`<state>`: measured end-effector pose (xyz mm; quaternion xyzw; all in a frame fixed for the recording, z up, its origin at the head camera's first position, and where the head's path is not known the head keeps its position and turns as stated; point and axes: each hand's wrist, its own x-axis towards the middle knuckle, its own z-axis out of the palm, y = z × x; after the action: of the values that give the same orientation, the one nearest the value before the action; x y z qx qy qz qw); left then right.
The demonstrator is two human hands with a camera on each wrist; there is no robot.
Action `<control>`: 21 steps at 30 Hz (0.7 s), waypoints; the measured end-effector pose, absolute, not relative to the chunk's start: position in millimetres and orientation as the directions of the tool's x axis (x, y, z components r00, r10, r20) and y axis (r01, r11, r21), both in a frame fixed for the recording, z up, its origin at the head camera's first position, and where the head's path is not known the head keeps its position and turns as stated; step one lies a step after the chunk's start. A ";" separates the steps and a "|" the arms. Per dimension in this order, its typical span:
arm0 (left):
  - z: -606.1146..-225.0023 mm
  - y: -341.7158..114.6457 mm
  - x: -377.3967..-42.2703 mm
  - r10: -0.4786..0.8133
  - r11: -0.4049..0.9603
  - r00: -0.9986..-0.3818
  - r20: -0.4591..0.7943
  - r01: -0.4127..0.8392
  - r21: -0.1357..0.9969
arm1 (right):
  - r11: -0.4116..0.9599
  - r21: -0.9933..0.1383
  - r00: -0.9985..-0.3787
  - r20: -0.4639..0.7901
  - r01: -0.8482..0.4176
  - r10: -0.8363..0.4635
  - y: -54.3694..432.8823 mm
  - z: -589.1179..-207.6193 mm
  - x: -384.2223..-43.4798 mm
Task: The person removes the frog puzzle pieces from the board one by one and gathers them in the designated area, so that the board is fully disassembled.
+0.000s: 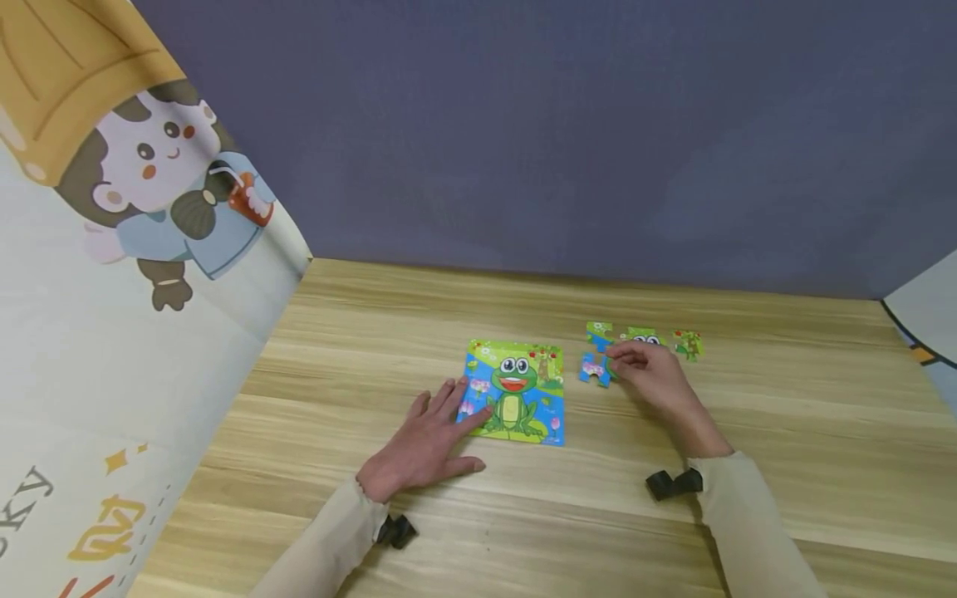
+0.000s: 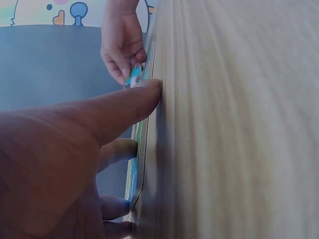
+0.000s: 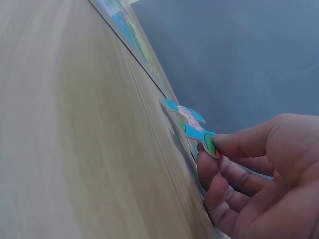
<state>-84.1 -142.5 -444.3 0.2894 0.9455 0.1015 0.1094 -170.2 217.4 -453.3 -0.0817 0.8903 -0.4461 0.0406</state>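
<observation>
A square frog picture board (image 1: pixel 512 394) lies on the wooden table. My left hand (image 1: pixel 429 436) rests at its lower left, fingers spread, some fingertips touching its left side. In the right wrist view, my right hand (image 3: pixel 259 169) pinches a blue puzzle piece (image 3: pixel 192 124) with a pink flower and a bit of green between thumb and fingers, tilted just off the table. The head view shows that hand to the right of the board. Close by lie a blue-and-green corner piece (image 1: pixel 599 334), a piece with the frog's eyes (image 1: pixel 645 336), partly behind the hand, and a tree piece (image 1: pixel 689 344).
The wooden table (image 1: pixel 561 515) meets a dark blue-grey panel (image 1: pixel 553 149) at the back. A white wall with a cartoon figure (image 1: pixel 172 174) stands at the left. A black wrist strap mount (image 1: pixel 673 484) sits below the right sleeve.
</observation>
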 end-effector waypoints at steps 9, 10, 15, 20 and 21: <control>-445.5 -151.7 -77.4 0.586 0.801 -0.798 -0.143 0.543 0.253 | 0.651 -0.753 -0.988 -0.008 -0.097 -0.157 214.7 -454.5 -155.6; -445.6 -152.7 -76.5 0.588 0.799 -0.796 -0.144 0.545 0.253 | 0.663 -0.743 -0.989 -0.005 -0.097 -0.150 213.7 -454.9 -154.5; -446.0 -156.8 -72.4 0.599 0.791 -0.787 -0.145 0.555 0.256 | 0.702 -0.703 -0.990 0.026 -0.117 -0.139 209.7 -458.0 -148.2; -447.0 -156.7 -72.0 0.604 0.788 -0.784 -0.145 0.559 0.258 | 0.712 -0.688 -0.988 0.054 -0.142 -0.145 209.3 -458.7 -148.4; -447.2 -156.6 -72.2 0.604 0.788 -0.784 -0.145 0.560 0.254 | 0.714 -0.685 -0.988 0.057 -0.145 -0.145 209.2 -458.7 -148.7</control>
<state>-72.2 -156.6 -447.2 0.3099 0.9391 0.0992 0.1100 -148.7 209.2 -458.7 -0.0783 0.9258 -0.3698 0.0004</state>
